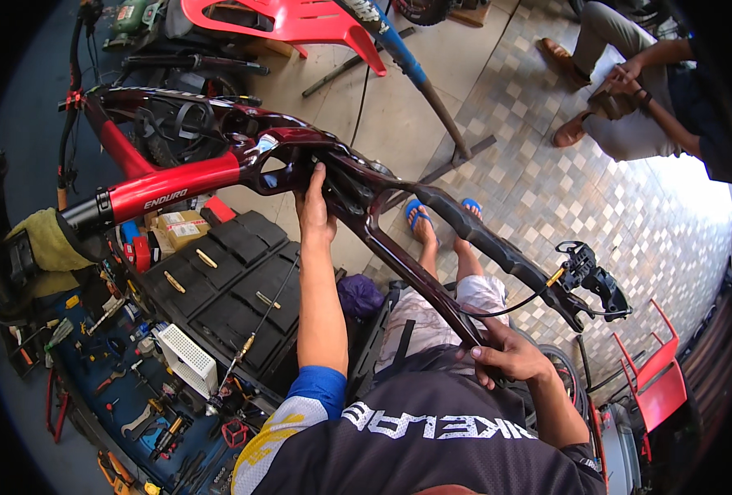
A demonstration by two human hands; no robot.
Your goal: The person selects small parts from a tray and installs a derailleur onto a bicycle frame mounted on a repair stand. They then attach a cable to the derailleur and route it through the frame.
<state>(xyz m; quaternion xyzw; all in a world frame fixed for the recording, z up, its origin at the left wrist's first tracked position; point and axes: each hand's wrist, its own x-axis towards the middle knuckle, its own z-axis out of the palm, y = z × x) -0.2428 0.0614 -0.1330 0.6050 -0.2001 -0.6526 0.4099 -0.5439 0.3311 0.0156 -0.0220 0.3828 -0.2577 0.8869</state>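
Note:
A glossy dark red mountain bike frame (pixel 382 239) stretches across the middle, its seat post end at the left wrapped in an olive cloth (pixel 56 239). My left hand (pixel 315 210) reaches up to the frame's middle and grips it from below, fingers partly hidden behind the tube. Farther right and nearer to me, my right hand (pixel 506 351) closes around the end of the lower rear stay. The upper stay has a black protector (pixel 456 216). A black rear derailleur (pixel 588 272) hangs from the frame's right end, with a cable looping back toward my right hand.
Left of me are a black lidded case (pixel 225 285), a white perforated basket (pixel 186 356) and a blue tray holding several tools. A blue stand pole (pixel 407 62) slants past the frame's far side. A seated person (pixel 642 91) is at far right; red chairs (pixel 659 384) stand nearby.

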